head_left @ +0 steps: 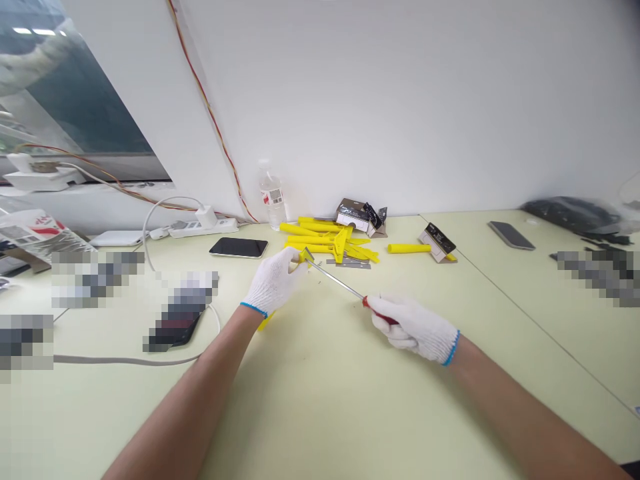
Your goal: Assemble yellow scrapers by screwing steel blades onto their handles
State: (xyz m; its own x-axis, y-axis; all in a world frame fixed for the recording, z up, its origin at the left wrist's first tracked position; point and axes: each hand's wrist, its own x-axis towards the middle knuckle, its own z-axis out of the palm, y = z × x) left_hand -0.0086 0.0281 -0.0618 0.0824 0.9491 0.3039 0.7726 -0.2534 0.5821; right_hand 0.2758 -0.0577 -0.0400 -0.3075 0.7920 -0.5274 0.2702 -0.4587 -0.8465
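The person wore white cloth gloves with blue cuffs and worked near the middle of a pale green bench (350, 400). The left hand (274, 282) was curled shut around a small yellow plastic piece (305, 257), and only a bit of that piece showed past the fingers (293, 263). A little yellow bit (265, 322) poked out under that wrist, but I could not tell if it was part of the same piece. The right hand (415, 329) was closed tight around the red handle of a screwdriver (380, 310). Its thin metal shaft (335, 279) pointed across to the yellow piece, and its tip looked like it was touching that piece. Just past the hands, toward the back edge of the bench, lay a messy pile of yellow plastic handles (320, 237). A flat silver blade (353, 265) lay at the front of the pile, and small card packs (353, 215) sat behind it. One more yellow handle (409, 248) lay to the right, beside a folded card pack (437, 243). A clear plastic bottle (271, 197) stood at the back edge. To the left were a black phone (239, 247) and a white power strip (203, 228) with a white cable (125, 361). Another phone (511, 235) lay near the back right corner. Some spots were too blurred to tell.
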